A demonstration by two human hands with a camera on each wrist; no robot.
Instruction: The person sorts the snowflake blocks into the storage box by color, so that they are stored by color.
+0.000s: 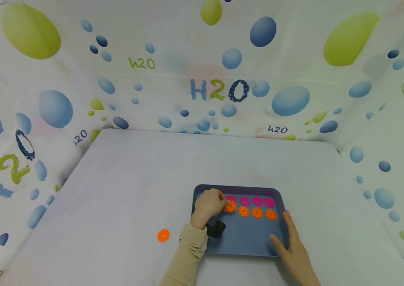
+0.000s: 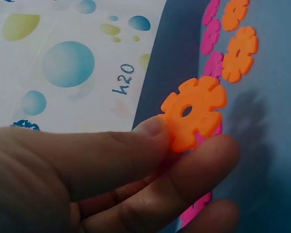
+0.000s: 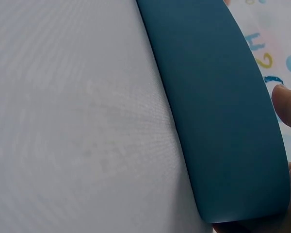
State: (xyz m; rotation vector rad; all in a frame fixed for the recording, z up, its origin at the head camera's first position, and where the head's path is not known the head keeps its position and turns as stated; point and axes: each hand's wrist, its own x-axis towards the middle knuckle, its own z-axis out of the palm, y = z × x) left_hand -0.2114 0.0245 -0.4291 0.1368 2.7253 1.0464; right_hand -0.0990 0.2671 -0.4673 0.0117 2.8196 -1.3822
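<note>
My left hand [image 1: 209, 204] reaches over the left half of a blue-grey tray [image 1: 245, 242]. Between thumb and fingertips it pinches an orange flower-shaped disc [image 2: 203, 99] with notched edges and a hole in its centre. Below that disc, pink discs of the same shape show, some partly covered by the fingers. Inside the tray, a row of pink discs [image 1: 257, 201] lies along the far side, with a row of orange discs [image 1: 257, 213] in front. At the tray's right front corner is my right hand [image 1: 296, 250], fingers extended along the outer side, thumb over the rim.
One loose orange disc [image 1: 163, 235] lies on the white table [image 1: 134, 178], left of the tray. A dark wrist camera [image 1: 217, 229] sits at my left wrist, above the tray floor. Printed curtains [image 1: 173, 71] surround the table at the back and sides.
</note>
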